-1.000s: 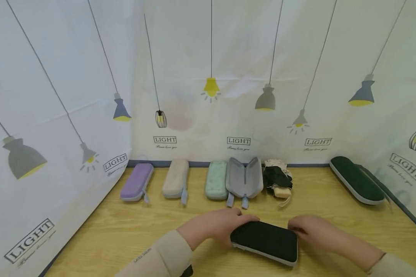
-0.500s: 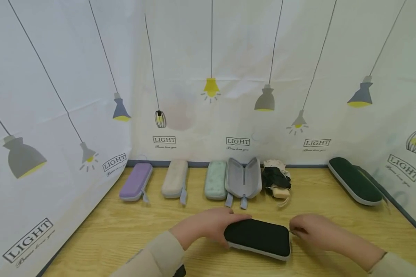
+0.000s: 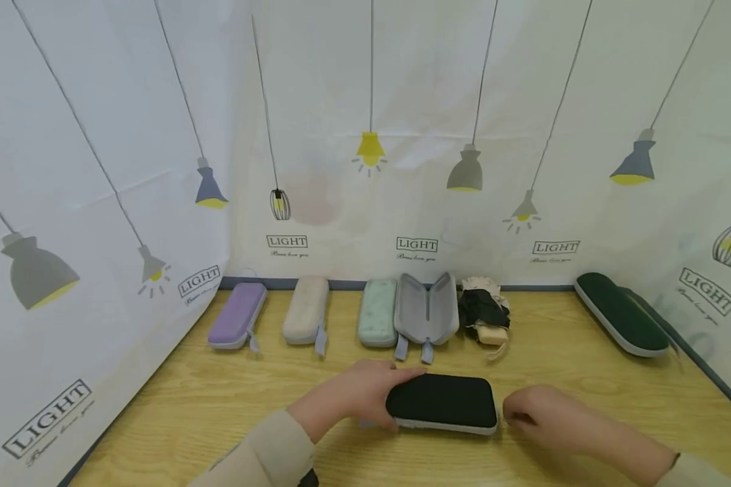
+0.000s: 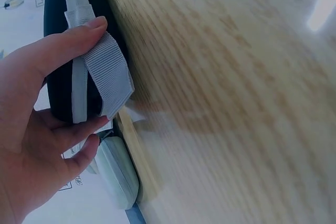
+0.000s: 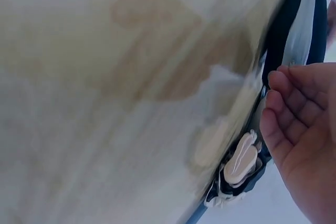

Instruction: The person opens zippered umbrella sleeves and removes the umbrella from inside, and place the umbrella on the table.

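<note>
A black zip case with a light grey zip band lies near the front middle of the table. My left hand grips its left end, fingers over the far edge. In the left wrist view the thumb presses beside a ribbed grey strap at that end. My right hand is curled at the case's right end. In the right wrist view its fingertips meet at the zip band, pinching what seems to be the small zip pull, mostly hidden by the fingers. The case looks zipped along the visible sides.
Along the back edge stand a purple case, a beige case, a mint case, an unfolded grey case and a crumpled black-and-cream bundle. A dark green case lies at the back right. Printed cloth hangs behind.
The black case has shifted left with my left hand and turned to lie straighter across. My right hand stays nearly in place, a little farther from the case's end.
</note>
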The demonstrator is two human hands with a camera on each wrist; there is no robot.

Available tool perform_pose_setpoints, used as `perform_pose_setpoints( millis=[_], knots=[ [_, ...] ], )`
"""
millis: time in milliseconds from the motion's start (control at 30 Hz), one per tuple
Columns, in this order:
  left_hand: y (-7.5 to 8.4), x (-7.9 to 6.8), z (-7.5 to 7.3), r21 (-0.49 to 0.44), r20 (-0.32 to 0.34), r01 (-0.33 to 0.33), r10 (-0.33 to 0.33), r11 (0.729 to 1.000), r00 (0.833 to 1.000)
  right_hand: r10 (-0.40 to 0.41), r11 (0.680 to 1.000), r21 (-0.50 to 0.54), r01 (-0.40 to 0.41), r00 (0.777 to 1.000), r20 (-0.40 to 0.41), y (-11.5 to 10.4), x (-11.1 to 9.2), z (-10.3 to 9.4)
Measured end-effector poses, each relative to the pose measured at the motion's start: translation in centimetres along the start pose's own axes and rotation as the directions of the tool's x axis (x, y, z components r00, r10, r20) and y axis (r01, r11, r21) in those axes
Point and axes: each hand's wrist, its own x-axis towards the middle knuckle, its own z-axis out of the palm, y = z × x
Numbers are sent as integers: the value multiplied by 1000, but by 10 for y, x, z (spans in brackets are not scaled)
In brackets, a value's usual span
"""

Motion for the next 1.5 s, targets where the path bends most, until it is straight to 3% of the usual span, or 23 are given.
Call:
perform_pose_setpoints(
  millis=[167,333,633,733,900,1133,1500],
  knots=[
    [1,-1,-1,14,-14,34,-34,999,999,-24,1000,14,24,1000,4,-10,0,5],
    [4,-2,-1,21,4,46,-46,999,999,36,999,-25,-36,999,-22,-16,2,7],
    [4,-10,0,52,45,-104,102,993,994,114,987,-109,-122,991,-74,-8,8,10],
    [5,-10,1,65,53,-124,120,990,991,140,980,-129,-151,986,-93,-5,11,10],
    [11,-8,4,72,47,-81,78,994,996,191,971,-123,-204,976,-107,-5,18,8],
    [18,-4,4,62,16,-21,20,998,1000,188,969,-138,-205,974,-130,-5,22,7],
    [38,2,8,65,-35,33,-30,997,999,232,967,-84,-240,968,-99,-11,23,10]
  ],
)
